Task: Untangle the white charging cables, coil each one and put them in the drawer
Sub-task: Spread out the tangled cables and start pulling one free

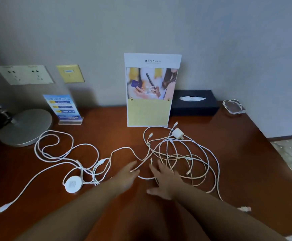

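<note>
Cables: the white charging cables (174,155) lie uncoiled on the tabletop (246,162), a dense snarl at centre right of the frame and a looser run trailing off to the left.
Round charger: a white puck (73,184) sits on the left run, at lower left of centre.
Plug: a white adapter (177,133) lies at the top of the snarl, just in front of the upright sign (148,89).
Left hand (127,173): your fingers are straight, their tips at a cable end in the centre.
Right hand (164,178): you have it spread flat, thumb out, resting on strands at the snarl's left edge.
Tissue box (194,106): dark, at upper right against the wall, with a white tissue (192,98) poking from its slot.
Ashtray (234,106): clear glass, right of the box; you cannot tell what it holds.
</note>
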`<state>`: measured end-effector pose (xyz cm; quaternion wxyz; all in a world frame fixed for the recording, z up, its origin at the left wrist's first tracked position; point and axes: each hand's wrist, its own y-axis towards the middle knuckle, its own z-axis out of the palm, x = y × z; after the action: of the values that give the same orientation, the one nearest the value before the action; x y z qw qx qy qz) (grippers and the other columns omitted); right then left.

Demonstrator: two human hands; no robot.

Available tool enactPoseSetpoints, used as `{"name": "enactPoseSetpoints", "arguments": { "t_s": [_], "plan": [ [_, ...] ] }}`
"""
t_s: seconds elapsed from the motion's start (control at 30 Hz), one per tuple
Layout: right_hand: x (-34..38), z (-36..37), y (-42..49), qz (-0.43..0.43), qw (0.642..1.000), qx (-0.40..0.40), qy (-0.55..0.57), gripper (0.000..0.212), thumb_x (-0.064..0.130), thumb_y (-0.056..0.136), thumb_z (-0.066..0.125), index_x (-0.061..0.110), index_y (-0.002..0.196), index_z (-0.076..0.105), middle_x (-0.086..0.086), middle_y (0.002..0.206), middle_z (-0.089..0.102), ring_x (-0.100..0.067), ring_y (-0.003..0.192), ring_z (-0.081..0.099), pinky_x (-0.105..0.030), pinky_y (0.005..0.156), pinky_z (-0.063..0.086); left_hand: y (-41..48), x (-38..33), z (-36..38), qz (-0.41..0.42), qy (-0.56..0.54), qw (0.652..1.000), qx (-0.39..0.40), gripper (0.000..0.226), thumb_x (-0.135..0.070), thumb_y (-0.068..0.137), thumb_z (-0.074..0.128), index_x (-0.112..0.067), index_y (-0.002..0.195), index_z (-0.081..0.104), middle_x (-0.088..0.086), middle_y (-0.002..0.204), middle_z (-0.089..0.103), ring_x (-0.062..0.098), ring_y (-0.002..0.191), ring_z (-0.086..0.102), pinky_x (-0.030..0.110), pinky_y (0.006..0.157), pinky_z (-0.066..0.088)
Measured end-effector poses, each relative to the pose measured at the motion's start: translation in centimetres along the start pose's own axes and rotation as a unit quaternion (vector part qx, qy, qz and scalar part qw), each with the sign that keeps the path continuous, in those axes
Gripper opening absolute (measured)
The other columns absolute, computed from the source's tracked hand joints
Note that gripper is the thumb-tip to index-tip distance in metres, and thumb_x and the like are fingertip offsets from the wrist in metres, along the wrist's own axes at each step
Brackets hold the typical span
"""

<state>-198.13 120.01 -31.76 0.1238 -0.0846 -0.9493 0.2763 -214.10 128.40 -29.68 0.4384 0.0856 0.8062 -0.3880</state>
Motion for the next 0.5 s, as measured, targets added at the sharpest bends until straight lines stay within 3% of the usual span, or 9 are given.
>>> {"name": "enactPoseSetpoints", "arguments": {
  "t_s": [0.1,0.17,0.27,0.4,0.5],
  "plan": [
    [-0.5,0.8,-0.4,-0.01,0.999,0.034,-0.021,0.093,0.064,0.08,0.052,0.038,0.148,-0.005,-0.006,0.158,-0.018,-0.021,0.146,-0.013,-0.051,0.116,0.0,1.3,0.8,0.3,-0.005,0.088,0.996,0.027,0.058,-0.019,0.094,0.054,-0.019,0.147,0.03,0.006,0.154,0.027,0.021,0.141,0.025,0.034,0.116,0.023],
    [-1.1,-0.1,-0.3,-0.009,1.0,-0.021,-0.001,0.088,0.064,0.082,0.049,0.04,0.148,-0.004,-0.004,0.158,-0.017,-0.019,0.145,-0.017,-0.048,0.116,-0.001,2.3,0.6,0.0,0.012,0.178,0.984,0.019,0.069,-0.027,0.092,0.057,-0.023,0.15,0.02,0.005,0.158,0.013,0.022,0.146,0.009,0.036,0.118,0.013],
    [-2.7,-1.6,0.5,0.042,0.995,-0.09,0.006,0.089,0.067,0.082,0.045,0.038,0.148,-0.008,-0.004,0.156,-0.022,-0.022,0.144,-0.021,-0.048,0.117,0.001,3.7,-0.5,-0.5,0.018,0.195,0.98,0.017,0.075,-0.034,0.09,0.057,-0.028,0.15,0.012,0.003,0.16,0.003,0.02,0.147,-0.002,0.037,0.119,0.006],
    [-5.5,-1.8,1.0,0.144,0.988,0.017,0.055,0.09,0.072,0.081,0.042,0.037,0.148,-0.007,-0.002,0.156,-0.024,-0.024,0.145,-0.017,-0.054,0.114,0.012,3.8,-0.9,0.5,-0.009,0.199,0.978,0.067,0.08,-0.037,0.088,0.06,-0.028,0.151,0.011,0.003,0.16,0.002,0.022,0.147,0.0,0.038,0.119,0.008],
    [-6.3,-1.9,1.2,0.126,0.992,0.001,0.022,0.079,0.06,0.087,0.045,0.029,0.15,0.01,-0.005,0.16,-0.002,-0.027,0.147,0.001,-0.048,0.113,0.022,3.4,-0.7,1.9,0.005,0.329,0.942,0.071,0.086,-0.041,0.083,0.065,-0.027,0.15,0.014,0.003,0.16,0.004,0.024,0.146,0.002,0.039,0.118,0.014]
  ]
}}
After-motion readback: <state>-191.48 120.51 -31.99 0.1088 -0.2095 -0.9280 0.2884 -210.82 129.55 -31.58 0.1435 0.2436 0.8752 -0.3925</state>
